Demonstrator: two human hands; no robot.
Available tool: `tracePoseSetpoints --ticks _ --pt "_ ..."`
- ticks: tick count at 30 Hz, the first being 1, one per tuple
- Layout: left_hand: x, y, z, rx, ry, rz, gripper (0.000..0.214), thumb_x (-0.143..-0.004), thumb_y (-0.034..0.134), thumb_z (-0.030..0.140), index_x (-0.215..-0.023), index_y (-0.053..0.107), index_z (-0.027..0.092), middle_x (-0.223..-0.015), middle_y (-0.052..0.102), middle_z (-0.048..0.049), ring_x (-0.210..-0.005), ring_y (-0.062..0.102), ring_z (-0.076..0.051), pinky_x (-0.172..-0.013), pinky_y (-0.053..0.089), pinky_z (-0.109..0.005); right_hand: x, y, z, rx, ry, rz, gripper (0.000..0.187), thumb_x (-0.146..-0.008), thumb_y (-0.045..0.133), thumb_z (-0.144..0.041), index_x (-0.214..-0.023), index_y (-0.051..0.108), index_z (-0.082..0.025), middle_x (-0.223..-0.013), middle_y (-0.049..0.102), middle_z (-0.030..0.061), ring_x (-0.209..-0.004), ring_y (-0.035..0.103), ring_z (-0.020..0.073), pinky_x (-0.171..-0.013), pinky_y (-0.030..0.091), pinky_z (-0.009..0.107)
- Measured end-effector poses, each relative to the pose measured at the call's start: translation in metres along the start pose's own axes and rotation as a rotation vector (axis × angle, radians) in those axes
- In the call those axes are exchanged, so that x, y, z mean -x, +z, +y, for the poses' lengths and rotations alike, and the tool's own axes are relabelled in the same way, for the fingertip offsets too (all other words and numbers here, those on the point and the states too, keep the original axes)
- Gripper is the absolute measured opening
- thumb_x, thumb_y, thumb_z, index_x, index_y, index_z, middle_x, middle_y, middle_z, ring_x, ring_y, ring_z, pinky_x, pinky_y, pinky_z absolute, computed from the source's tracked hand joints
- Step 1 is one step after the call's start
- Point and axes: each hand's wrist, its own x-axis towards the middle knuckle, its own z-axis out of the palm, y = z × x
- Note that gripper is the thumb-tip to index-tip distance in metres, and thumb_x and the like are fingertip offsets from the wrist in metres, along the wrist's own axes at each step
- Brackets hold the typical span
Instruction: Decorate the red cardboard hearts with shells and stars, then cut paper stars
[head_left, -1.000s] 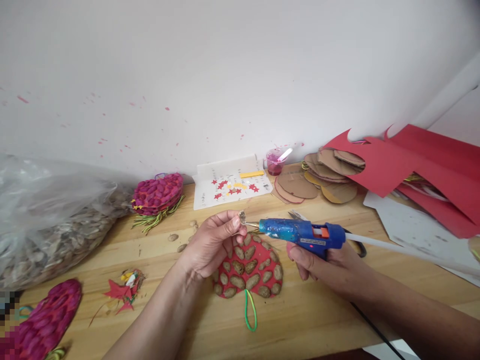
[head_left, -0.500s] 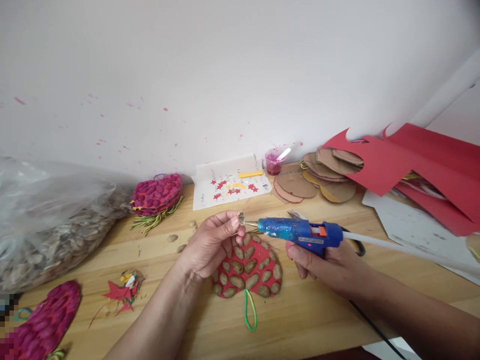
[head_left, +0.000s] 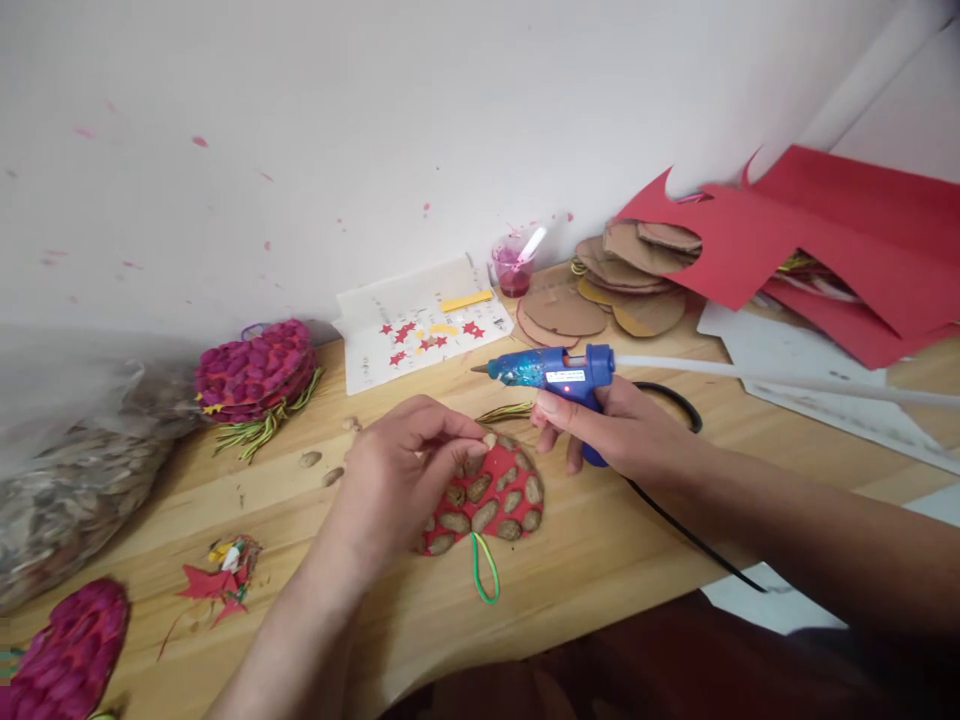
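Note:
My left hand point(head_left: 405, 480) is closed, its fingertips pinching a peanut shell point(head_left: 490, 440) at the top edge of a red round piece point(head_left: 498, 460). Rows of brown peanut shells cover that piece, and its left part is hidden by my hand. A green cord loop point(head_left: 486, 572) sticks out from its near edge. My right hand point(head_left: 622, 435) is wrapped round the handle of a blue hot glue gun point(head_left: 551, 368). The gun's nozzle points left, above and apart from the red piece. A white glue stick point(head_left: 675, 366) runs out of its back.
Left stands a plastic bag of peanut shells point(head_left: 82, 510), with magenta shell-covered pieces point(head_left: 255, 370) nearby. Behind lie a paper point(head_left: 360, 360) with small stars, a cup of magenta paint point(head_left: 513, 272), cardboard discs point(head_left: 562, 312) and red sheets point(head_left: 847, 240). A black cable point(head_left: 697, 530) crosses the table's right side.
My left hand has brought the peanut shell down from the nozzle to the red piece's top edge. The glue gun has moved up and away from the shell. The view has shifted.

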Motion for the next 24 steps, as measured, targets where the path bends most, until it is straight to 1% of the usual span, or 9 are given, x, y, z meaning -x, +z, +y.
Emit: tracePoseSetpoints --ticks 3,5,7,10,13,16,21,24 --pt "0.003 0.007 0.000 -0.229 0.167 -0.048 0.010 -0.090 0.063 0.020 -0.088 0.073 0.022 -0.087 0.066 -0.0011 -0.078 0.063 -0.013 -0.072 0.050 -0.026 0.000 0.002 0.000 -0.070 0.042 -0.002 0.027 -0.089 0.066 -0.044 -0.086 0.065 -0.017 -0.074 0.071 0.0039 -0.059 0.067 0.0152 -0.049 0.055 0.024" --pt "0.005 0.011 -0.003 -0.325 0.239 -0.075 0.013 -0.093 0.059 0.018 -0.089 0.071 0.021 -0.087 0.064 -0.0016 -0.079 0.062 -0.014 -0.072 0.050 -0.027 0.000 0.004 0.002 -0.111 0.046 -0.007 0.027 -0.090 0.065 -0.045 -0.087 0.064 -0.018 -0.083 0.071 0.0055 -0.068 0.071 0.0177 -0.048 0.056 0.023" --pt "0.006 0.014 -0.006 -0.407 0.278 -0.096 0.014 -0.094 0.056 0.018 -0.091 0.070 0.021 -0.088 0.063 -0.0022 -0.081 0.061 -0.015 -0.072 0.050 -0.028 0.000 0.004 0.005 -0.124 0.052 -0.025 0.027 -0.092 0.062 -0.045 -0.089 0.064 -0.018 -0.086 0.071 0.0057 -0.069 0.072 0.0172 -0.049 0.056 0.022" --pt "0.008 0.015 -0.009 -0.504 0.317 -0.127 0.013 -0.095 0.056 0.019 -0.096 0.068 0.021 -0.091 0.062 -0.0029 -0.084 0.060 -0.017 -0.072 0.049 -0.029 0.000 0.005 0.009 -0.120 0.056 -0.056 0.028 -0.093 0.061 -0.047 -0.091 0.063 -0.019 -0.084 0.070 0.0043 -0.066 0.071 0.0154 -0.050 0.056 0.021" --pt "0.007 0.016 -0.009 -0.534 0.366 -0.172 0.012 -0.096 0.054 0.019 -0.099 0.066 0.021 -0.092 0.061 -0.0036 -0.083 0.059 -0.017 -0.070 0.048 -0.029 -0.001 0.005 0.012 -0.134 0.036 -0.076 0.028 -0.093 0.061 -0.048 -0.092 0.063 -0.019 -0.091 0.070 0.0045 -0.072 0.074 0.0174 -0.049 0.056 0.021" --pt "0.005 0.017 -0.011 -0.519 0.404 -0.195 0.012 -0.097 0.053 0.019 -0.100 0.065 0.021 -0.094 0.062 -0.0042 -0.085 0.059 -0.018 -0.071 0.049 -0.030 -0.001 0.005 0.014 -0.147 0.022 -0.104 0.027 -0.093 0.060 -0.047 -0.094 0.063 -0.020 -0.094 0.069 0.0047 -0.076 0.075 0.0193 -0.048 0.056 0.021" --pt "0.002 0.016 -0.020 -0.490 0.352 -0.204 0.012 -0.096 0.054 0.019 -0.101 0.063 0.024 -0.099 0.062 -0.0038 -0.089 0.060 -0.018 -0.077 0.050 -0.031 -0.001 0.005 0.013 -0.134 0.039 -0.101 0.025 -0.095 0.058 -0.044 -0.093 0.063 -0.020 -0.094 0.068 0.0041 -0.076 0.076 0.0196 -0.048 0.056 0.021" --pt "0.001 0.015 -0.022 -0.493 0.355 -0.215 0.014 -0.095 0.054 0.018 -0.102 0.063 0.025 -0.100 0.062 -0.0040 -0.089 0.060 -0.018 -0.077 0.049 -0.032 -0.001 0.006 0.012 -0.143 0.049 -0.095 0.023 -0.094 0.059 -0.043 -0.093 0.063 -0.020 -0.093 0.068 0.0042 -0.077 0.075 0.0201 -0.049 0.057 0.021"
